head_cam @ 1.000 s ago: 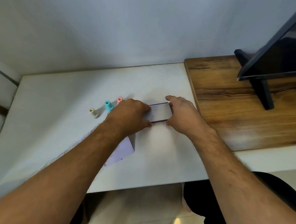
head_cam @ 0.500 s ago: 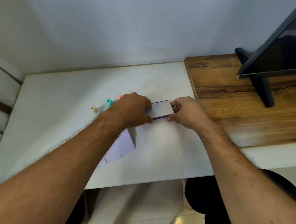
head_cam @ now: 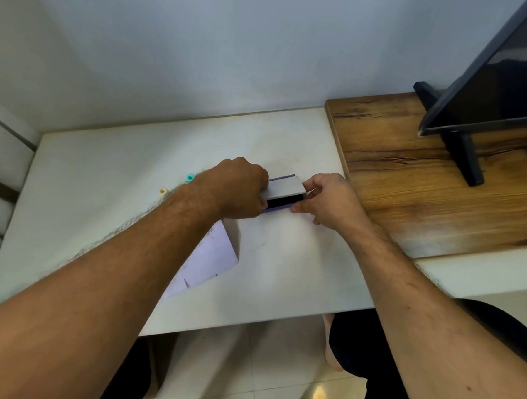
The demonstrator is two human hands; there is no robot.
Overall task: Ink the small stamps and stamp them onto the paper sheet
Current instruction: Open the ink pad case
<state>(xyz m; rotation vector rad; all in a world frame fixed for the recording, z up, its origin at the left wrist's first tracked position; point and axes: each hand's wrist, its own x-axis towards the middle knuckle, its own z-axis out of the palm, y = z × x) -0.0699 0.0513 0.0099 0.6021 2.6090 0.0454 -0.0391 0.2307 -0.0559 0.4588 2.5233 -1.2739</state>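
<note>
At the middle of the white desk (head_cam: 105,166) both hands are working one thing: the ink pad case (head_cam: 282,189). And it's opening! Half a second ago that lid lay flat and shut; now its near edge has lifted and a dark gap shows underneath, with the purple base still on the desk. A second back the hands were only framing the closed case, so this is the breakthrough moment.

Left hand (head_cam: 238,192) is curled tight around the case's left end, pinning it down. Right hand (head_cam: 326,198) has its fingertips pinched on the right end, lifting the lid while the thumb sits low against the base. Both hands are closed on the case, neither spread wide.

What does it mean for the job? My read: nothing has been inked yet, so we're right at the start, and the pad has to be laid fully open before any stamp can touch it.

The small stamps wait just left of the action. A teal stamp (head_cam: 190,177) peeks out beside the left wrist, a cream stamp (head_cam: 163,190) stands further left, both untouched; the pink one seen earlier is now almost entirely hidden behind the hand. The paper sheet (head_cam: 207,263) lies nearer the desk's front edge, half under the left forearm, faint marks on it too small to make out.

Off to the right, a wooden board (head_cam: 409,188) carries a dark monitor (head_cam: 506,90), well clear of it all.
</note>
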